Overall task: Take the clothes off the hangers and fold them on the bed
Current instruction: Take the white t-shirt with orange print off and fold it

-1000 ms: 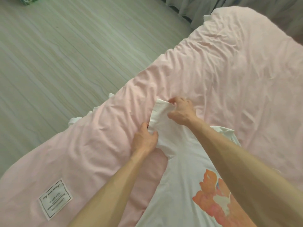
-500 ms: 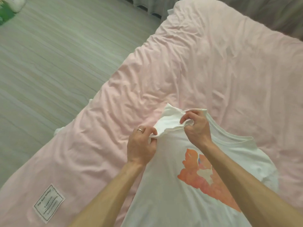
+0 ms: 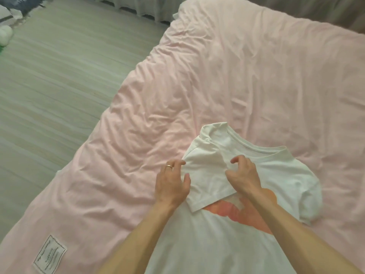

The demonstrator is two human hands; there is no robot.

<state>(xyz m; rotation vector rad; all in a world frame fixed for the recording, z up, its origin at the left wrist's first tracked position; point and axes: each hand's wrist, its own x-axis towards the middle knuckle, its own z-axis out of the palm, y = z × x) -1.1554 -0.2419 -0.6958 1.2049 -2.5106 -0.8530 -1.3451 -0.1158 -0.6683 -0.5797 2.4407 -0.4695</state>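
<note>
The white T-shirt [image 3: 217, 244] lies face up on the near right of the bed [image 3: 237, 76]. Its left sleeve [image 3: 207, 180] is folded in over the chest to narrow it. My left hand [image 3: 170, 186] steadies the fold's edge, fingers loose. My right hand [image 3: 245, 178] curls over the sleeve; I cannot tell whether it pinches the cloth. Sleeve and forearm hide much of the orange print [image 3: 223, 210].
</note>
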